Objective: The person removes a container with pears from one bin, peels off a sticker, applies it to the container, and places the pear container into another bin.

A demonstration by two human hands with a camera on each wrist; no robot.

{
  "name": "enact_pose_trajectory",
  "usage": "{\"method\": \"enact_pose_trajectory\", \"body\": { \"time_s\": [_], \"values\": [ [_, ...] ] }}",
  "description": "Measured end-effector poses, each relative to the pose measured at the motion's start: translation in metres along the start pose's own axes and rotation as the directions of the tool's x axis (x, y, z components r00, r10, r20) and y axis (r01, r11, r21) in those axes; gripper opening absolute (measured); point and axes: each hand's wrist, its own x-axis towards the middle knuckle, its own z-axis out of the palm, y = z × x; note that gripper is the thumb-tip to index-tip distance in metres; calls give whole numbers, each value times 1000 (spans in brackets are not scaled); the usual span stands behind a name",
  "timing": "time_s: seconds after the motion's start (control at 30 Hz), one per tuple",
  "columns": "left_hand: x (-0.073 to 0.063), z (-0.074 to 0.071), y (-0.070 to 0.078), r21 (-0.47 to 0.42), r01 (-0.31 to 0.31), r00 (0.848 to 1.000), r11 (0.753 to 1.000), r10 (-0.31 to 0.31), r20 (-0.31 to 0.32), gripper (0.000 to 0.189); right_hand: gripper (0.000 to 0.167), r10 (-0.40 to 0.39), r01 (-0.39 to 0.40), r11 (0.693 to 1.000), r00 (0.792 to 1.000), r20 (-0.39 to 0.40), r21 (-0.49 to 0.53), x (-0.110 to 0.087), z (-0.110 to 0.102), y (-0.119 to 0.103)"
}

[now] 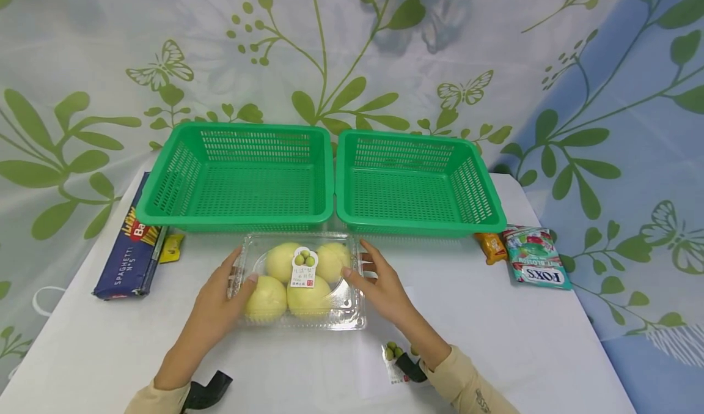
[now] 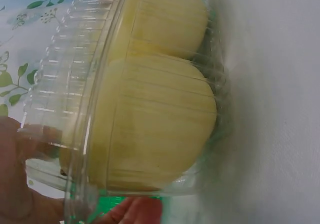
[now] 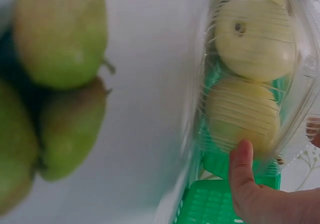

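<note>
A clear plastic fruit box (image 1: 352,304) with a ribbed lid is gripped between my two hands at the middle of the table, just in front of the baskets. Several round, pale yellow fruits (image 1: 310,295) sit inside it, and a white label (image 1: 303,268) with green fruit printed on it is on top. My left hand (image 1: 216,301) holds the box's left side, thumb over the lid edge. Opposite, my right hand (image 1: 387,288) grips the right side, thumb on the lid. Through the ribbed wall the fruits (image 2: 155,124) also show up close in the left wrist view.
Two green baskets (image 1: 236,223) (image 1: 418,225) stand side by side behind the box. At left lie a blue spaghetti box (image 1: 126,261) and a yellow packet (image 1: 172,247). At right are an orange packet (image 1: 493,247) and a FOX'S bag (image 1: 536,258). A fruit-printed sheet (image 1: 393,354) lies near my right wrist.
</note>
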Motion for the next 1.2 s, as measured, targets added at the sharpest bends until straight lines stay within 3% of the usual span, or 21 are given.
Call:
{"method": "enact_pose_trajectory", "body": {
  "time_s": [0.13,0.37,0.53,0.73,1.2],
  "values": [
    [4,-1,-5,-27,25,999,999,-25,-34,67,76,29,-30,997,1000,10,67,0,-3,-2],
    [10,-3,-7,-93,101,995,990,-101,14,70,76,85,-89,981,996,35,170,-1,-7,-3],
    [10,-6,-8,-146,148,988,978,-139,70,71,72,145,-164,930,986,84,328,-2,-11,-5],
    [9,-9,-8,-192,164,985,968,-151,81,64,64,170,-220,865,974,149,451,-3,-16,-6],
    [9,-12,-9,-235,165,986,958,-153,69,54,52,215,-294,796,954,208,529,1,-19,-2]
  ]
}}
